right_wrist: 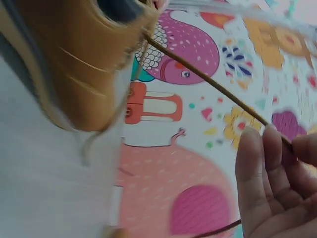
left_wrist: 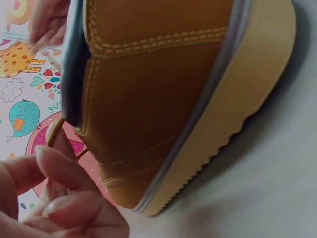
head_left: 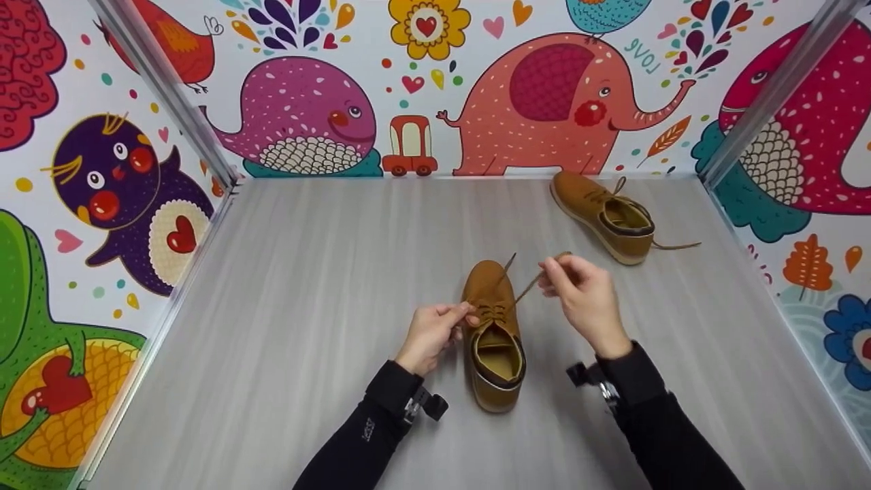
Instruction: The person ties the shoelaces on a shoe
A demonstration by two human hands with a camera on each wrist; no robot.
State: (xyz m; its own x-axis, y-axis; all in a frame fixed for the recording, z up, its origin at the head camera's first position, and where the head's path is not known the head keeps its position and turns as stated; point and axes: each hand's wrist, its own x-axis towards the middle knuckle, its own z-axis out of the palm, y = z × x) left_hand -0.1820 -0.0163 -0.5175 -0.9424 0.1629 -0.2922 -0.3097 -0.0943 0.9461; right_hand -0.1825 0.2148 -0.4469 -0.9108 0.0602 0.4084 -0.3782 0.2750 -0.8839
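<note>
A tan lace-up shoe [head_left: 495, 395] stands upright on the floor, its toe pointing away from me. At its left side, my left hand [head_left: 432, 333] pinches a brown shoelace [left_wrist: 56, 132] close to the eyelets, between thumb and fingers. To the right of the toe, my right hand [head_left: 586, 299] is raised and grips a lace [right_wrist: 213, 85] between thumb and fingertips. That lace runs taut from the shoe to the fingers. Another lace end [head_left: 507, 269] lies loose over the toe. How the laces cross is too small to tell.
A second tan shoe [head_left: 602, 221] sits at the back right near the wall, one lace trailing rightward. The grey floor [head_left: 306, 286] is bounded by printed panels with cartoon animals [head_left: 306, 116] and metal corner posts [head_left: 782, 88].
</note>
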